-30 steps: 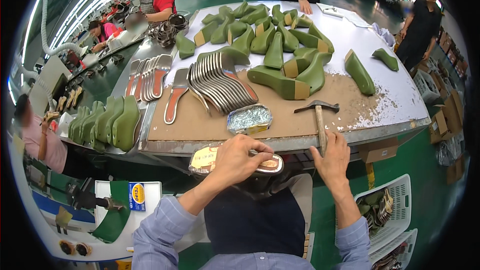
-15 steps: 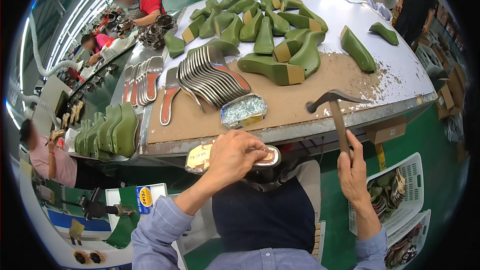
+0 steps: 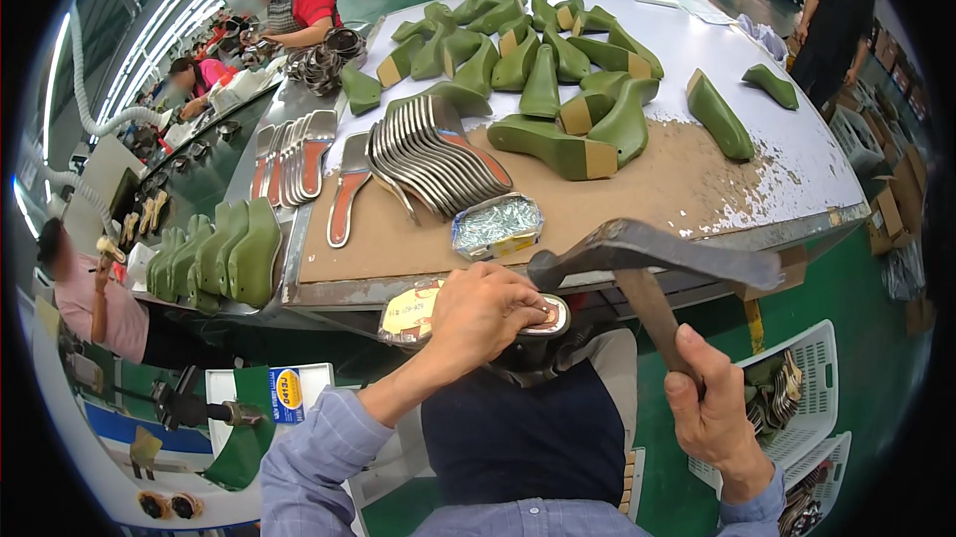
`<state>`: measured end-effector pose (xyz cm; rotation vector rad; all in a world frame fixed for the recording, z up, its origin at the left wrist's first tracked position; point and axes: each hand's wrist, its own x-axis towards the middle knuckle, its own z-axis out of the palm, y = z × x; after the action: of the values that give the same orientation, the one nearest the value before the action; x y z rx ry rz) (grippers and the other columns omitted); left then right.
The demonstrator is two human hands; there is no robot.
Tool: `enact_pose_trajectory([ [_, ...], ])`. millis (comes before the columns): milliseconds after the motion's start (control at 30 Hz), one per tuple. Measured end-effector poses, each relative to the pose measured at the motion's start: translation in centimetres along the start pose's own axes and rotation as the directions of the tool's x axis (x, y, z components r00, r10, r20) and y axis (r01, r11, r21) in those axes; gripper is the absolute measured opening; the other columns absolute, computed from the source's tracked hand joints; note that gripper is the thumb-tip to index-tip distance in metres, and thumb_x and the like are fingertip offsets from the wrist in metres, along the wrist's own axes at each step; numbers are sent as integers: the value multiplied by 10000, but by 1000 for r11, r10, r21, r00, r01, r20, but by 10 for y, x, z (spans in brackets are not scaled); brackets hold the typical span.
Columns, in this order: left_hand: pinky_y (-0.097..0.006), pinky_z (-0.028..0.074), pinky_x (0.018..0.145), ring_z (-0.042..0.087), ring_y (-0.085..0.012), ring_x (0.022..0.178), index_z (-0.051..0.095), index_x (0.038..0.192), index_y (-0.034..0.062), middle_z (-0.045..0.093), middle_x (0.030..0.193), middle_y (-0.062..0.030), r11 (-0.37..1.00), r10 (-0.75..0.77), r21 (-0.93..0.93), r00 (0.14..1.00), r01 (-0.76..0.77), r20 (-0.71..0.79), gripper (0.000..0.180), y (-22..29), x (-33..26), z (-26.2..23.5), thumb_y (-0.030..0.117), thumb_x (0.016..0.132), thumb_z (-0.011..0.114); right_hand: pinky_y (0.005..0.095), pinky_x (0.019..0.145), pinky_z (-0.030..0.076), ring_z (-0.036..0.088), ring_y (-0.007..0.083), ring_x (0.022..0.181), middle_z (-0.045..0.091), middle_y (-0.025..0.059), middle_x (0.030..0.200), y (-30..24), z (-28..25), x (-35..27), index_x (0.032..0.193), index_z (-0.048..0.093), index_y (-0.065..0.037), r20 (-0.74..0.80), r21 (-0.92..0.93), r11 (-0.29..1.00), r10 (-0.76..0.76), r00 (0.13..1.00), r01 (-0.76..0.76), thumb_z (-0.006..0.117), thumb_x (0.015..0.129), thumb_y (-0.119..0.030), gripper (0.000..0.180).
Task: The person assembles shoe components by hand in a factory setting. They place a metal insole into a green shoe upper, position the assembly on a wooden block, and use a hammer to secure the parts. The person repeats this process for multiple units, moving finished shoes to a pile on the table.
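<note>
My left hand [image 3: 483, 313] lies over a shoe last with an insole [image 3: 406, 318] on it, just off the table's near edge. Its thumb and fingertips press together at the brown heel end. Whether a nail is pinched there is too small to tell. My right hand [image 3: 712, 398] is wrapped round the wooden handle of a hammer [image 3: 637, 246]. The dark hammer head hangs in the air right of my left hand, its blunt face toward the heel. Beyond my left hand, an opened clear pack of small shiny nails [image 3: 498, 226] sits on the table.
Metal-edged insoles [image 3: 438, 158] stand in a row on the worktable [image 3: 597, 208], with green shoe lasts [image 3: 543, 143] heaped behind. More green lasts [image 3: 249, 256] stand at left. White crates [image 3: 812, 407] are on the floor at right. Other people [image 3: 309, 4] stand or work around.
My right hand has brought the hammer up toward the camera and to the left, so its head looks much larger. My left hand stays at the heel end; the whole view has shifted slightly.
</note>
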<state>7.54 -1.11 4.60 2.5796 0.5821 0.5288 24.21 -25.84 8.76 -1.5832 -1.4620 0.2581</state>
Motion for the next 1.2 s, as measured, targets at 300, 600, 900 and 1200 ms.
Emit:
enact_pose_trajectory([
  [300, -451, 450, 987, 604, -339, 1179, 740, 1174, 174, 738, 1096, -62, 994, -39, 111, 975, 15, 219, 490, -4, 1, -15, 455, 783, 829, 372, 716, 546, 703, 321, 791, 715, 213, 1097, 5, 4, -10, 1489, 466, -51, 27, 65, 954, 293, 956, -294, 606, 1014, -78, 495],
  [600, -463, 444, 954, 619, -337, 1142, 700, 1175, 127, 704, 1077, -105, 975, -39, 223, 956, -28, 291, 554, -3, -1, -20, 478, 765, 821, 299, 586, 456, 548, 145, 600, 628, 103, 793, 21, -4, -40, 1533, 397, -52, 1, 158, 885, 444, 896, -439, 544, 1049, -91, 507],
  [900, -437, 427, 890, 627, -313, 1028, 675, 1164, 138, 667, 1023, -107, 973, -41, 228, 963, -21, 266, 528, -3, 0, -16, 459, 762, 793, 394, 723, 563, 732, 353, 822, 655, 238, 1317, 14, -2, -28, 1493, 443, -43, 9, 27, 977, 211, 978, -211, 589, 1021, -73, 495],
  [1200, -449, 430, 839, 627, -301, 970, 610, 1117, 69, 640, 972, -119, 867, 29, 469, 958, -165, 285, 642, -6, -11, -3, 500, 706, 848, 386, 953, 549, 696, 392, 1110, 638, 252, 1339, -10, -22, 10, 1463, 451, 5, 32, -181, 983, -33, 999, 38, 625, 978, -29, 516],
])
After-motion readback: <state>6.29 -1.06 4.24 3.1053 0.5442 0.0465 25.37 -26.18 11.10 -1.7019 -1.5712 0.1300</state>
